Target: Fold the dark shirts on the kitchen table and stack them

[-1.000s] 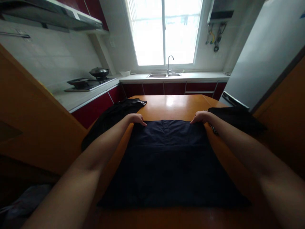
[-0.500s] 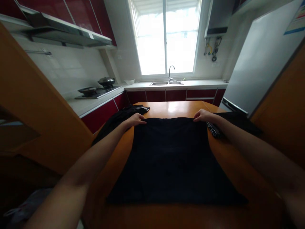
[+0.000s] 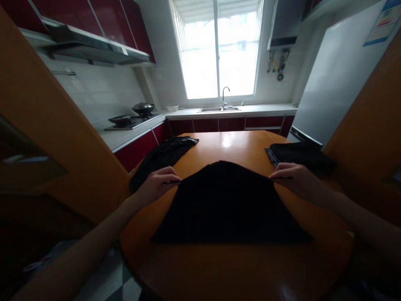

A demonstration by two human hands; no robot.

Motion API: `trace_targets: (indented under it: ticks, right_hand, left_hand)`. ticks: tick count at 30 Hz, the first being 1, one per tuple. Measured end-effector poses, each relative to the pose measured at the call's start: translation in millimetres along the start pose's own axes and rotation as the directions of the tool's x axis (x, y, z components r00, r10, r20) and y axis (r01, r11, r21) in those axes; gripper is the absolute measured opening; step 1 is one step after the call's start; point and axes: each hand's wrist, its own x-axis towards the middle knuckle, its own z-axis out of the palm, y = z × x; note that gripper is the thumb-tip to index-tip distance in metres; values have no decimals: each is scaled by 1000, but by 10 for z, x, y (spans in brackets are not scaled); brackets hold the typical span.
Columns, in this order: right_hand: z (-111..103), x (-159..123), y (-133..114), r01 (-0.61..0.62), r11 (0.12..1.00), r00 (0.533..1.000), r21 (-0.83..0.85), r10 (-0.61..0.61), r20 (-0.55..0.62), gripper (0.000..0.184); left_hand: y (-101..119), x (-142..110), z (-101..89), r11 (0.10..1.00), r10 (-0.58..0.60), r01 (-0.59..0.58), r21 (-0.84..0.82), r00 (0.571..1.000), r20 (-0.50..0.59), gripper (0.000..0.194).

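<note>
Garment (image 3: 230, 205) of near-black cloth spreads over the wooden worktop (image 3: 232, 271) between our left hand (image 3: 157, 184), which pinches its left side, and our right hand (image 3: 296, 179), which pinches the opposite side, while the middle of its far edge bulges beyond both and its straight near edge faces us.

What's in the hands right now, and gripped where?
A dark cloth: the left hand pinches its far end's left side, the right hand its right.
</note>
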Motion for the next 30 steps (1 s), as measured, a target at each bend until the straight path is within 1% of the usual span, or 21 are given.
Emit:
trace_targets:
  ticks: [3, 5, 7, 9, 12, 15, 17, 20, 22, 24, 25, 27, 29, 30]
  right_hand:
    - [246, -470, -90, 142, 983, 989, -120, -147, -33, 22]
    - [405, -701, -98, 199, 962, 976, -189, -211, -44, 21]
    - [527, -851, -89, 226, 947, 970, -228, -241, -37, 21]
    - [598, -926, -77, 235, 940, 969, -248, -246, -15, 21]
    - [608, -941, -72, 243, 933, 968, -265, -250, 6, 21]
    - [539, -906, -74, 242, 930, 968, -275, -252, -1, 21]
    - [488, -890, -72, 240, 929, 968, -282, -250, 1, 21]
    - [469, -896, -71, 251, 920, 967, -301, -251, 42, 20]
    - [509, -911, -85, 256, 912, 967, -321, -244, 78, 18]
    - [582, -912, -120, 252, 903, 968, -348, -234, 93, 18]
    - [624, -903, -149, 249, 899, 968, -361, -231, 95, 19]
    - [713, -859, -233, 254, 893, 967, -372, -238, 89, 25]
    - [801, -785, -348, 278, 893, 960, -355, -267, 81, 32]
    - [845, -740, -414, 295, 894, 955, -337, -286, 79, 32]
  left_hand:
    - [124, -459, 147, 996, 86, -87, 6, 994, 64, 23]
    - [170, -685, 251, 990, 136, -140, 27, 985, 106, 26]
    - [194, -827, 341, 983, 167, -176, 54, 976, 138, 26]
    - [202, -893, 403, 980, 168, -181, 76, 973, 159, 25]
    - [201, -895, 420, 987, 126, -141, 74, 977, 170, 24]
    - [215, -847, 370, 997, 62, -67, 31, 990, 130, 24]
    - [236, -818, 339, 999, 40, -41, 5, 992, 122, 25]
    - [264, -815, 340, 997, 78, -81, 9, 978, 196, 24]
    - [279, -833, 369, 993, 94, -110, 50, 965, 246, 22]
    - [309, -838, 402, 987, 77, -111, 114, 960, 270, 22]
    - [337, -826, 418, 983, 67, -112, 149, 958, 278, 25]
    - [427, -762, 456, 967, 65, -136, 216, 950, 306, 47]
    - [549, -650, 514, 943, 89, -195, 269, 929, 359, 68]
    - [613, -585, 553, 930, 114, -234, 282, 916, 386, 71]
